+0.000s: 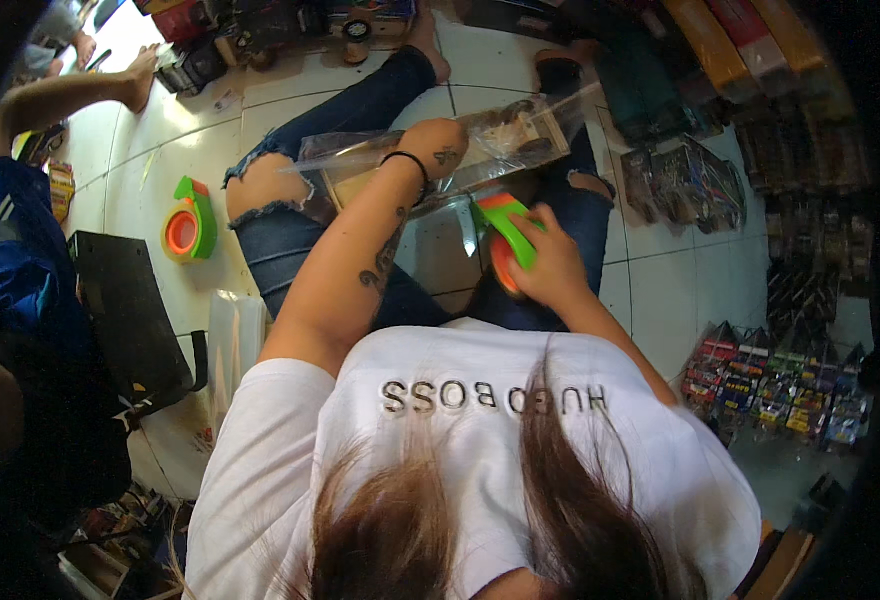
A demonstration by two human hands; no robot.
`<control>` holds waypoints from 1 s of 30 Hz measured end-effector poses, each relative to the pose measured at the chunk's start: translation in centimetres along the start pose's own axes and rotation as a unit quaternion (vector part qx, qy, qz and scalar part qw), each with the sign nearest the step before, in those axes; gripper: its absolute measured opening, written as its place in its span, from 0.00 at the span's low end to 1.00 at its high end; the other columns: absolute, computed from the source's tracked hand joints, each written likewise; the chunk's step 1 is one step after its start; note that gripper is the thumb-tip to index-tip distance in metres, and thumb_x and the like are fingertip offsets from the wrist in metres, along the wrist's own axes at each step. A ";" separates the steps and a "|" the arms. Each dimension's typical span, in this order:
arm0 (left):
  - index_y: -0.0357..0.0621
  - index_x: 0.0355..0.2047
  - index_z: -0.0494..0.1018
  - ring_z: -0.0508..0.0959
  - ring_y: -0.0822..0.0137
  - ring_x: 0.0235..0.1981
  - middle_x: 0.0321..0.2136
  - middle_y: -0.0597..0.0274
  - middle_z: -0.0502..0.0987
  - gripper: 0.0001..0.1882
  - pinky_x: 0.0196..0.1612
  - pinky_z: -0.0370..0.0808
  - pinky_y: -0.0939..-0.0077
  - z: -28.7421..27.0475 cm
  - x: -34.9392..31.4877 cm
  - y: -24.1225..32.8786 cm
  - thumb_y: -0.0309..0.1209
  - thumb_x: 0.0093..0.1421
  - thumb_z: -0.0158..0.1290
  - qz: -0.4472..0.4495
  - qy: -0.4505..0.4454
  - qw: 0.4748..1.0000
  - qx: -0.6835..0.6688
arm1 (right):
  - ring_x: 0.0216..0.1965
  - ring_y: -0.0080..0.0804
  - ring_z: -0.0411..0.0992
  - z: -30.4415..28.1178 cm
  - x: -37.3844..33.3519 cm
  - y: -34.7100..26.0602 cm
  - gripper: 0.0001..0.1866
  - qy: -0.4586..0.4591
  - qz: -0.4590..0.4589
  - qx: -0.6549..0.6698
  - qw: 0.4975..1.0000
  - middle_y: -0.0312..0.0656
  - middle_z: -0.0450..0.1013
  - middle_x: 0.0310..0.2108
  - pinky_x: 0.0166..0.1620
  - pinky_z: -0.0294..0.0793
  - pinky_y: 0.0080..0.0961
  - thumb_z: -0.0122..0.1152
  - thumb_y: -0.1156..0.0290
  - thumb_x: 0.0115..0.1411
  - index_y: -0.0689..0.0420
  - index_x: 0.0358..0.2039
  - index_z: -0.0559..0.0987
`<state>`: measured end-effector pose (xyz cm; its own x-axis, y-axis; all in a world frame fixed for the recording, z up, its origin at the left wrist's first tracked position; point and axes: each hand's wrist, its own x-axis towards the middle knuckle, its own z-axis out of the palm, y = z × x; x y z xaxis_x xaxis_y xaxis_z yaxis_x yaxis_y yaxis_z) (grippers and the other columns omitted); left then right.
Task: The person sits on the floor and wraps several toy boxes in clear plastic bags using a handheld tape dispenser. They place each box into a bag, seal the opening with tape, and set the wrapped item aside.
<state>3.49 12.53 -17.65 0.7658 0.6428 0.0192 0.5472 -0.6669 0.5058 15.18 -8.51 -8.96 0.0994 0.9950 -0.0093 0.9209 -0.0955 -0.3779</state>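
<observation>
Across my lap lies a wooden object with round, wheel-like parts, in a clear plastic bag (520,140). My left hand (436,146) is closed on the bag near its middle, with the fingertips hidden; a black band circles that wrist. Just nearer to me, my right hand (555,262) grips a green tape dispenser (510,215) with an orange hub. The dispenser's front end is close to the bag's near edge; whether it touches cannot be told.
Another green tape dispenser (190,225) stands on the tiled floor at left, near a black case (125,310) and clear plastic sheets (237,335). Packaged goods (775,385) line the right side. Another person's leg (70,105) reaches in at upper left.
</observation>
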 end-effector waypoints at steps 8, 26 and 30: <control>0.37 0.38 0.72 0.76 0.42 0.38 0.34 0.37 0.76 0.15 0.41 0.73 0.53 0.0 -0.7 -0.1 0.32 0.60 0.39 -0.048 0.018 0.998 -0.019 | 0.48 0.50 0.68 -2.1 -2.5 7.0 0.28 0.168 0.009 0.096 0.981 0.49 0.66 0.47 0.50 0.70 0.38 0.59 0.74 0.44 0.57 0.50 0.73; 0.34 0.33 0.72 0.74 0.50 0.42 0.38 0.47 0.73 0.17 0.41 0.72 0.61 -3.0 4.4 2.3 0.38 0.54 0.50 0.016 0.121 0.987 0.107 | 0.65 0.49 0.47 2.2 -1.1 11.1 0.39 0.295 0.157 0.303 0.892 0.54 0.46 0.65 0.63 0.49 0.40 0.57 0.68 0.57 0.63 0.64 0.50; 0.28 0.47 0.67 0.74 0.54 0.45 0.42 0.43 0.73 0.34 0.47 0.70 0.62 -2.7 9.5 -0.4 0.52 0.58 0.48 -0.166 -0.296 0.937 -0.084 | 0.68 0.55 0.33 12.0 4.8 0.8 0.49 0.208 0.073 0.361 0.906 0.59 0.30 0.67 0.66 0.36 0.42 0.58 0.62 0.58 0.65 0.65 0.34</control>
<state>9.64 19.99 -15.32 0.6427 0.4502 -0.6199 0.7660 -0.3658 0.5286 11.93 -3.44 -20.39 0.4725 0.8618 0.1845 0.4138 -0.0321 -0.9098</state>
